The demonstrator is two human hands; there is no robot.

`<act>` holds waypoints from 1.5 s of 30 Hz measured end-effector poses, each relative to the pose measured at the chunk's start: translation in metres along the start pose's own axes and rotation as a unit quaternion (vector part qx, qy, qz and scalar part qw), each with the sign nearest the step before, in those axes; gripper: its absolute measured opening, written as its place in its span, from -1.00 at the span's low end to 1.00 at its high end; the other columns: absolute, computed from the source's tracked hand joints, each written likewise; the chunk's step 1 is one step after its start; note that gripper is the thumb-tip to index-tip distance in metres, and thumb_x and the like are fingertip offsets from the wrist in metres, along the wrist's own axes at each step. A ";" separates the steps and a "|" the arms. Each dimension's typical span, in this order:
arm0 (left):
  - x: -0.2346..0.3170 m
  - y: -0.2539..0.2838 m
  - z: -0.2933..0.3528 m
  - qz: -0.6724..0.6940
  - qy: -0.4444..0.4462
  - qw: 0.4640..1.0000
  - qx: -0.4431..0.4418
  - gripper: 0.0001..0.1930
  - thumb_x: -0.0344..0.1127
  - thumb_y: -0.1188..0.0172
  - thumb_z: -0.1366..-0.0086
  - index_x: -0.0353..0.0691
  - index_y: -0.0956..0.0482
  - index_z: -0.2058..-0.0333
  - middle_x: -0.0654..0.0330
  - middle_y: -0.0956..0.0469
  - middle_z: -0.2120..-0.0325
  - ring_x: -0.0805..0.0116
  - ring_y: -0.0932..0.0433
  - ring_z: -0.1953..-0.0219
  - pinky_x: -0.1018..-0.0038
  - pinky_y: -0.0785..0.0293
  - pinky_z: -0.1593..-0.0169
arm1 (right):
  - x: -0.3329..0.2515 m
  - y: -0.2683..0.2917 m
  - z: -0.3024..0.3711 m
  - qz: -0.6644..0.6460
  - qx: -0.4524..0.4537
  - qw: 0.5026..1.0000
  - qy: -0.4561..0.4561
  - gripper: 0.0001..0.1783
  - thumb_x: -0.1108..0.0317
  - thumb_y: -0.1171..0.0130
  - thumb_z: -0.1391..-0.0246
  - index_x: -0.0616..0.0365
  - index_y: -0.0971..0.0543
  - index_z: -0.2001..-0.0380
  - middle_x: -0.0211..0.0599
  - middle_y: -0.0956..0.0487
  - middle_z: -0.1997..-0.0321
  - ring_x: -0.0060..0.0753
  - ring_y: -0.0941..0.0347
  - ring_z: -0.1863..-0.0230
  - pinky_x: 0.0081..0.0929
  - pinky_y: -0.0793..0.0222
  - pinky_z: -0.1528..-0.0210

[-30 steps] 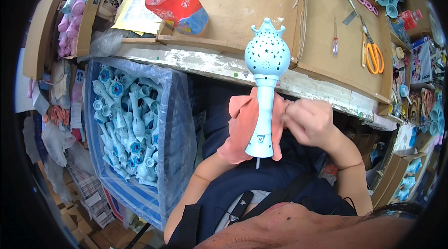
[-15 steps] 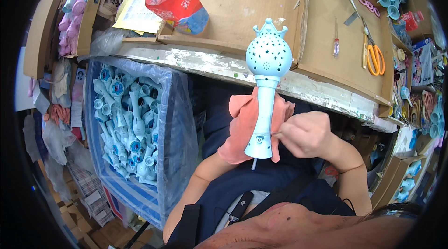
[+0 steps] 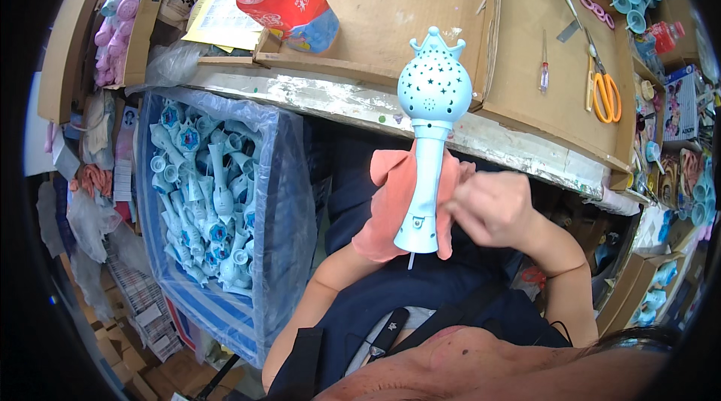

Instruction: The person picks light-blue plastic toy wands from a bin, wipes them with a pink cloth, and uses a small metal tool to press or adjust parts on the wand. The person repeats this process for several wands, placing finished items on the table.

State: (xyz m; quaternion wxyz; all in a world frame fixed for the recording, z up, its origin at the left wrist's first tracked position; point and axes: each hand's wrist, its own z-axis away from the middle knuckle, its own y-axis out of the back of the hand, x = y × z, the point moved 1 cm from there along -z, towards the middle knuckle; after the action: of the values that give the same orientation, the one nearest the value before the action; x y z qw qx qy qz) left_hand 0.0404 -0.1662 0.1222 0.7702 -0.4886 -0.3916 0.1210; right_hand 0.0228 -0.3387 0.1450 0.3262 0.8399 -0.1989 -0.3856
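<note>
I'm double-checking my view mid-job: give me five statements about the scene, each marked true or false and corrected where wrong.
1. The light-blue wand has a crown-shaped top. True.
2. The left hand is covered by salmon-coloured material. True.
3. The right hand is on the wand's left side. False: it is on the right side.
4. The orange-handled scissors lie in the plastic-lined bin. False: they lie in the right-hand cardboard tray.
5. The red-capped bottle is left of the wand in the picture. True.
</note>
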 end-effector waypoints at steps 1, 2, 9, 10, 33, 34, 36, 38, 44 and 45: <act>0.000 0.000 0.000 0.046 0.002 0.999 -0.024 -0.65 -0.02 0.12 -0.54 -0.24 -0.31 0.17 0.18 -0.39 0.52 0.23 -0.50 0.68 0.52 -0.52 0.39 | 0.001 -0.001 -0.001 0.030 0.017 0.998 -0.058 -0.83 0.34 -0.42 0.11 0.04 -0.59 0.47 -0.40 -0.40 0.61 -0.36 -0.45 0.66 -0.43 -0.32 0.65; 0.002 0.003 0.000 0.017 0.004 1.000 -0.003 -0.66 -0.02 0.10 -0.53 -0.23 -0.31 0.15 0.18 -0.40 0.47 0.24 -0.51 0.60 0.50 -0.52 0.32 | 0.000 0.000 0.000 0.034 0.042 0.998 -0.034 -0.83 0.34 -0.42 0.11 0.04 -0.59 0.48 -0.39 -0.41 0.61 -0.36 -0.45 0.66 -0.42 -0.32 0.64; -0.001 0.013 -0.001 0.038 0.022 0.998 -0.033 -0.71 -0.08 0.04 -0.53 -0.21 -0.35 0.06 0.21 -0.44 0.27 0.30 -0.50 0.23 0.43 -0.43 0.09 | 0.002 -0.001 -0.003 0.051 0.040 0.995 -0.073 -0.86 0.37 -0.40 0.13 0.01 -0.59 0.50 -0.40 -0.43 0.62 -0.39 -0.46 0.66 -0.44 -0.33 0.64; -0.001 0.013 -0.001 -0.001 0.002 0.999 -0.035 -0.69 -0.07 0.04 -0.52 -0.24 -0.34 0.16 0.19 -0.41 0.42 0.26 -0.52 0.48 0.47 -0.48 0.30 | 0.002 -0.001 -0.003 0.023 0.051 0.998 -0.002 -0.86 0.38 -0.39 0.13 0.00 -0.59 0.49 -0.41 -0.42 0.62 -0.39 -0.45 0.66 -0.43 -0.33 0.64; 0.002 0.002 -0.003 0.078 0.017 0.996 0.048 -0.68 -0.07 0.10 -0.55 -0.24 -0.32 0.25 0.22 -0.36 0.50 0.24 -0.53 0.68 0.52 -0.55 0.53 | -0.004 0.001 -0.008 0.017 0.007 0.996 0.082 -0.82 0.31 -0.40 0.09 -0.01 -0.55 0.52 -0.44 -0.34 0.64 -0.44 -0.42 0.68 -0.46 -0.29 0.66; 0.000 0.000 -0.004 0.086 0.023 0.995 0.052 -0.68 -0.08 0.10 -0.55 -0.25 -0.32 0.25 0.22 -0.36 0.50 0.24 -0.53 0.66 0.52 -0.53 0.53 | -0.003 0.002 -0.007 0.025 -0.019 0.999 0.030 -0.82 0.31 -0.40 0.09 0.00 -0.54 0.53 -0.43 -0.33 0.64 -0.43 -0.42 0.68 -0.46 -0.29 0.67; 0.000 -0.003 -0.005 0.109 0.007 0.994 0.000 -0.67 -0.10 0.13 -0.56 -0.26 -0.35 0.29 0.19 -0.39 0.52 0.27 -0.51 0.65 0.52 -0.51 0.55 | -0.003 0.003 -0.007 0.043 0.018 0.999 0.000 -0.81 0.31 -0.41 0.09 0.01 -0.54 0.54 -0.43 -0.33 0.65 -0.43 -0.42 0.69 -0.46 -0.27 0.68; -0.002 -0.004 -0.008 0.092 -0.033 0.993 0.062 -0.65 -0.11 0.15 -0.57 -0.27 -0.37 0.31 0.16 -0.42 0.54 0.27 -0.50 0.66 0.50 -0.48 0.59 | -0.004 0.002 -0.007 0.042 0.011 0.999 0.015 -0.80 0.33 -0.41 0.08 0.03 -0.54 0.54 -0.43 -0.34 0.65 -0.41 -0.43 0.69 -0.44 -0.28 0.68; -0.004 -0.005 -0.004 0.099 -0.022 0.994 0.026 -0.65 -0.06 0.08 -0.53 -0.30 -0.35 0.16 0.17 -0.38 0.51 0.26 -0.54 0.64 0.52 -0.54 0.53 | -0.001 -0.001 -0.009 0.044 0.043 0.997 -0.036 -0.82 0.34 -0.42 0.08 0.02 -0.55 0.52 -0.43 -0.36 0.64 -0.42 -0.42 0.69 -0.46 -0.28 0.67; -0.004 -0.003 -0.004 0.067 -0.007 0.997 0.041 -0.64 -0.04 0.07 -0.52 -0.30 -0.34 0.14 0.18 -0.37 0.50 0.26 -0.54 0.65 0.52 -0.55 0.52 | -0.002 -0.001 -0.008 0.036 0.035 0.999 0.007 -0.82 0.34 -0.41 0.07 0.03 -0.55 0.52 -0.43 -0.36 0.64 -0.41 -0.43 0.68 -0.45 -0.28 0.67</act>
State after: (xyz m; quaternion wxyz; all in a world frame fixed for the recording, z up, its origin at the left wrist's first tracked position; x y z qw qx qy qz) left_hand 0.0401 -0.1730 0.1216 0.7769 -0.4811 -0.3584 0.1912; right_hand 0.0277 -0.3334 0.1496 0.3118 0.8457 -0.2402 -0.3604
